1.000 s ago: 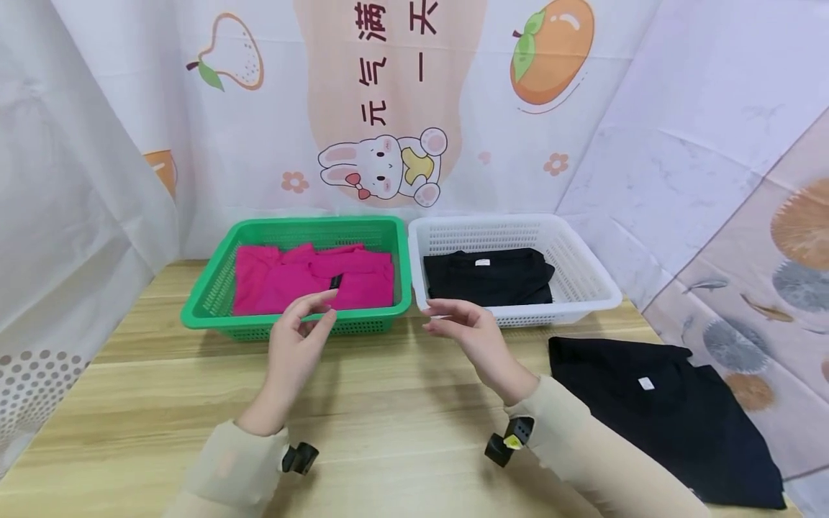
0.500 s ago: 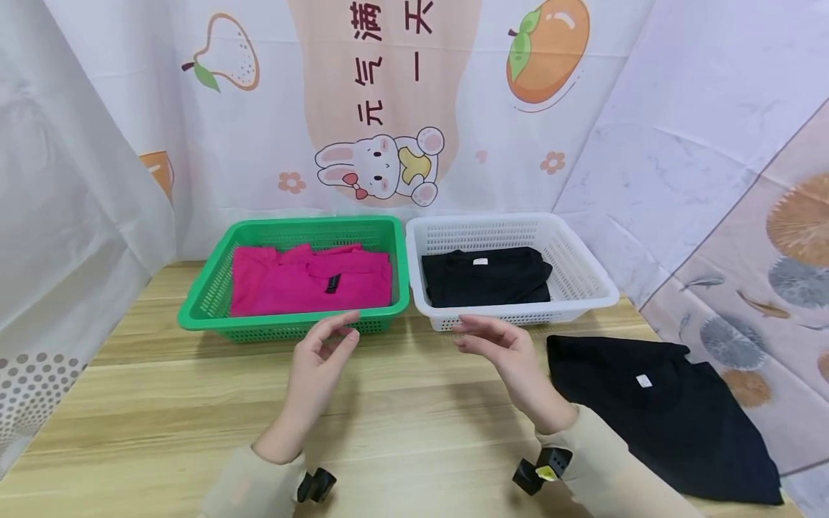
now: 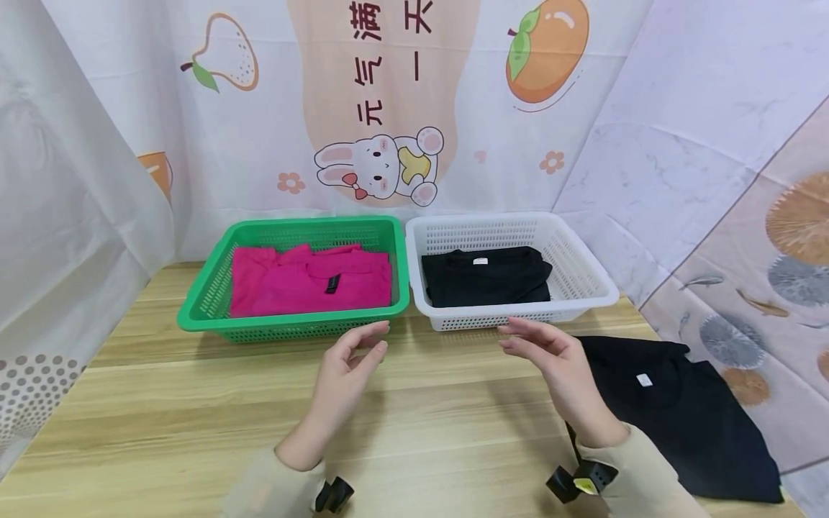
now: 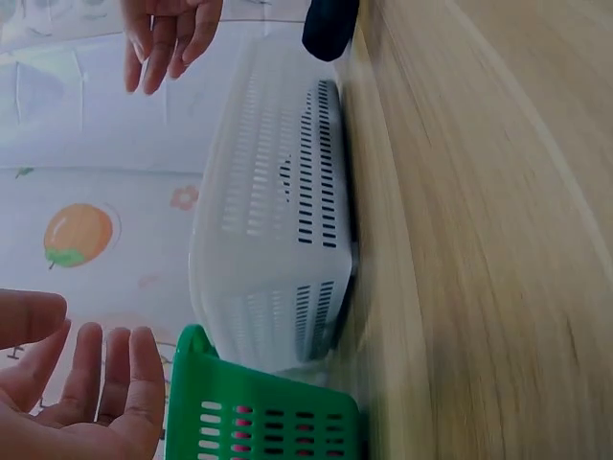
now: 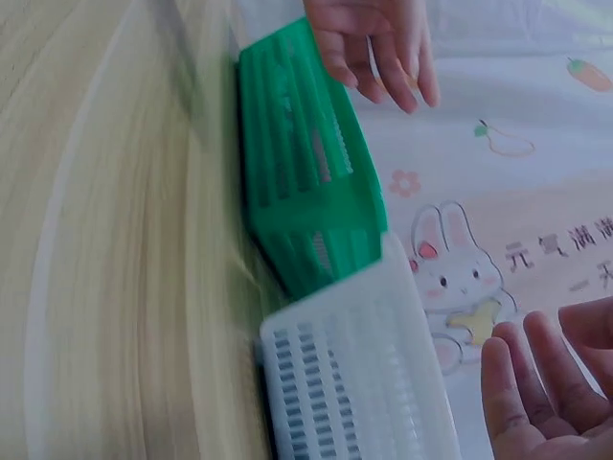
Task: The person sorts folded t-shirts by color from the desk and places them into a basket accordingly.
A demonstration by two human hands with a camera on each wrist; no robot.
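Wood-grained bench (image 3: pixel 440 446): we saw the black garment (image 3: pixel 693 417) just right of the right hand (image 3: pixel 562 370), the nearer one, its long axis slanting from far left to near right; right hand and left hand (image 3: pixel 348 370) held nothing, fingers loosely bent.

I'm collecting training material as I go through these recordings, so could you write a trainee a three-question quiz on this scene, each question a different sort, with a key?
1. True or false: the pink clothing lies in the white basket.
2. What do the left hand and right hand hold? A) Pink clothing B) Nothing C) Black clothing
3. Fill in: the black garment at the far right of the head view lies on the ____.

Key:
1. False; it lies in the green basket.
2. B
3. Table
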